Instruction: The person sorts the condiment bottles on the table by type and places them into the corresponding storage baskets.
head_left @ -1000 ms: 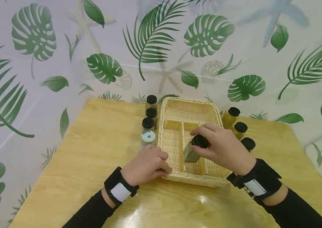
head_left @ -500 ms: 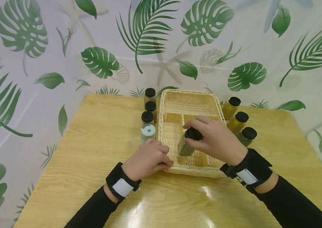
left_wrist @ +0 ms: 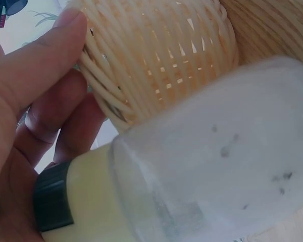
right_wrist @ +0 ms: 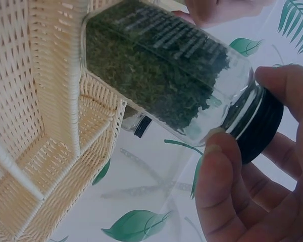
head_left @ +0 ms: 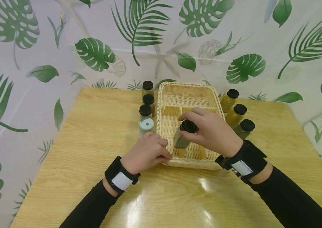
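The right hand (head_left: 210, 131) is pinching a herb-filled jar (head_left: 180, 140) around its black lid (right_wrist: 266, 123) and neck; a slipping fingertip or a loose lid could be letting the glass drop. The jar is tilting over the near part of the wicker basket (head_left: 195, 163), where its base could be catching on a divider (head_left: 183, 154). The left hand (head_left: 146, 150) is gripping the basket's near left rim; uneven pulling could be skewing it. Just beside, a pale-topped jar (head_left: 146, 124) is standing on the tabletop (head_left: 172, 196), risking a knock from that hand.
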